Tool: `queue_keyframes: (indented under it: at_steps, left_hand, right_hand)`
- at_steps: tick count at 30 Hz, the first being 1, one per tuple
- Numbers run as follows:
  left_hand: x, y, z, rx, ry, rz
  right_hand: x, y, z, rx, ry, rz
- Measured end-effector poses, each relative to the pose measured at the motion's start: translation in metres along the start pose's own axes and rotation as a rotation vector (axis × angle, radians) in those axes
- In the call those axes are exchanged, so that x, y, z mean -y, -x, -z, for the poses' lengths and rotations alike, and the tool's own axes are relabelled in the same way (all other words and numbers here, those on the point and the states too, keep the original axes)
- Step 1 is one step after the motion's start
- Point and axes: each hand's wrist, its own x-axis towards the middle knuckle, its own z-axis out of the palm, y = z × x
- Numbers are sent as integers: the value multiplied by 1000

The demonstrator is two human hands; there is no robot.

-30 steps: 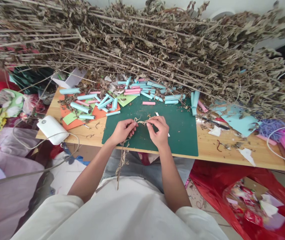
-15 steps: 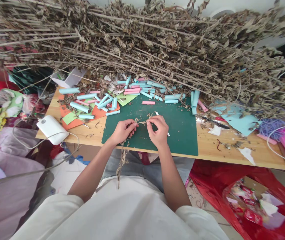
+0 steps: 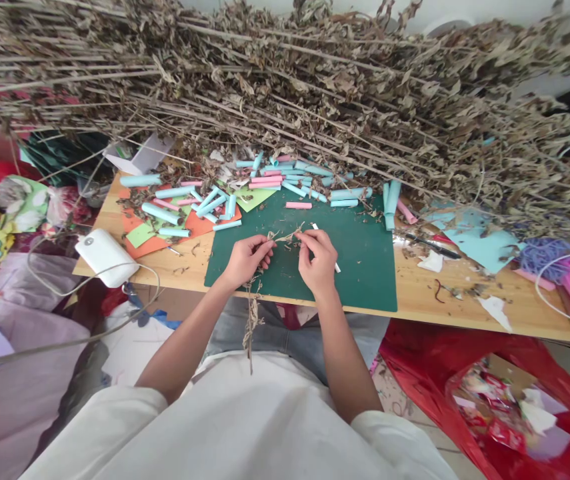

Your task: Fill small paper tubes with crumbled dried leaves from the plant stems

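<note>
Over the green cutting mat (image 3: 365, 267), my left hand (image 3: 245, 261) and my right hand (image 3: 319, 260) both pinch a thin dried stem (image 3: 285, 239) with shrivelled leaves. The stem's lower end (image 3: 251, 327) hangs below my left hand, past the table edge and over my lap. A small white stick (image 3: 337, 268) pokes out beside my right hand. Whether my right hand holds it I cannot tell.
A big heap of dried leafy branches (image 3: 315, 100) fills the back of the wooden table (image 3: 465, 300). Several blue and pink paper rolls (image 3: 285, 180) and orange paper (image 3: 139, 243) lie behind the mat. A white device (image 3: 106, 257) with a cord sits left; a red bag (image 3: 489, 393) lies at lower right.
My fingers have shifted slightly along the stem, and its hanging end has swung a little to the right. Both hands keep their grip.
</note>
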Motion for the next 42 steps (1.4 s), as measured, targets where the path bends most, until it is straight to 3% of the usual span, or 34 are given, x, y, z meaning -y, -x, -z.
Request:
queue_keyframes:
  at_steps: [7, 23, 31, 36, 42]
  left_hand:
    - [0, 1, 1, 70, -118, -57]
    - [-2, 4, -1, 49, -129, -69]
    - [2, 1, 2, 3, -17, -14]
    - [1, 0, 0, -49, -1, -21]
    - [2, 1, -1, -8, -95, -64]
  right_hand:
    - [6, -1, 5, 89, -8, -4]
    - [4, -1, 1, 18, -49, -7]
    - [-1, 0, -1, -104, 19, -39]
    - [2, 0, 0, -18, 27, -15]
    - [4, -1, 0, 56, -44, -4]
